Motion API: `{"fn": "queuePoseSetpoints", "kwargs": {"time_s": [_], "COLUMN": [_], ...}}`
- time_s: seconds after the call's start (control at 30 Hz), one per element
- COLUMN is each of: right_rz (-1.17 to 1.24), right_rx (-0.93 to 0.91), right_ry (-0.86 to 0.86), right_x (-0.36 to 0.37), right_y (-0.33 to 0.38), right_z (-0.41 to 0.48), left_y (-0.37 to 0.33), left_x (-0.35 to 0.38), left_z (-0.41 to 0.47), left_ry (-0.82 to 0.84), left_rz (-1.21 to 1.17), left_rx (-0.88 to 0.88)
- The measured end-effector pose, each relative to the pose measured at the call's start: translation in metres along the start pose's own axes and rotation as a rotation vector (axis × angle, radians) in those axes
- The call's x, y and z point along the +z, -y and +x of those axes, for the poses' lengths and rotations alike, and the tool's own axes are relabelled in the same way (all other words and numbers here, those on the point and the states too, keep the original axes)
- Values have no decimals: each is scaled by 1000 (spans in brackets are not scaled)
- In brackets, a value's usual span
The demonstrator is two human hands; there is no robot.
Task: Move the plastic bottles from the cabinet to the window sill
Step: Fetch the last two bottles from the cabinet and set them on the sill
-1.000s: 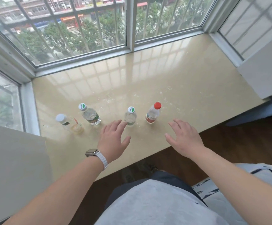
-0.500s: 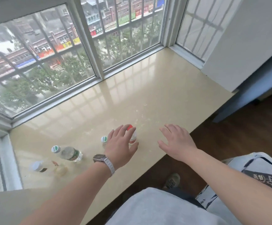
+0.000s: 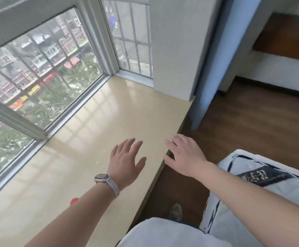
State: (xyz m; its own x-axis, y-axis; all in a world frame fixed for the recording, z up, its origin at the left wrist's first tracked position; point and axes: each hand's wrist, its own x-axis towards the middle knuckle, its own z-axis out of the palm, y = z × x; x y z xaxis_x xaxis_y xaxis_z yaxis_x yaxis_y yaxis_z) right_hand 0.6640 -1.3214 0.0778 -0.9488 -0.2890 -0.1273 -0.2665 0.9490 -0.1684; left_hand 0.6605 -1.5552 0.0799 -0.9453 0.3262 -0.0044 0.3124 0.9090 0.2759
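The beige window sill [image 3: 109, 111] runs from the lower left to the far corner. My left hand [image 3: 125, 159], with a watch on its wrist, hovers open above the sill with fingers spread and nothing in it. My right hand [image 3: 185, 154] is also open and empty, over the sill's front edge. Only the red cap of one plastic bottle [image 3: 73, 201] peeks out from behind my left forearm; the rest of it is hidden, and the other bottles are out of the frame.
Window glass with bars [image 3: 43, 75] borders the sill on the left and far side. A white wall pillar [image 3: 173, 47] and a blue panel [image 3: 211, 68] stand at the sill's right end. Dark wood floor [image 3: 252, 125] lies to the right, a white bag [image 3: 263, 182] at lower right.
The view has swung to the right, so the row of bottles has slid out at the lower left. Both hands stay open and empty and have shifted right along the sill.
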Motion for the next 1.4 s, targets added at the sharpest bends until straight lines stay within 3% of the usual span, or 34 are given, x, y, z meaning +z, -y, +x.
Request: {"fn": "queuePoseSetpoints", "kwargs": {"time_s": [0.43,0.87,1.17,1.4], "right_rz": [82,34,-44,-54], "right_rx": [392,623,761,818], "right_ry": [-228,-285,-301,-245], "right_x": [-45,-80,-119,-123], "right_y": [-119,-176,-213,-237], "right_z": [-51,-24,37,64], "left_y": [-125,-175,-174,-175], "left_x": [0,-4,-14,6], "left_z": [124,230,343,372], "left_ry": [33,23,-43,42], "left_rz": [40,-6,-104,-160], "left_rx": [392,623,686,667]}}
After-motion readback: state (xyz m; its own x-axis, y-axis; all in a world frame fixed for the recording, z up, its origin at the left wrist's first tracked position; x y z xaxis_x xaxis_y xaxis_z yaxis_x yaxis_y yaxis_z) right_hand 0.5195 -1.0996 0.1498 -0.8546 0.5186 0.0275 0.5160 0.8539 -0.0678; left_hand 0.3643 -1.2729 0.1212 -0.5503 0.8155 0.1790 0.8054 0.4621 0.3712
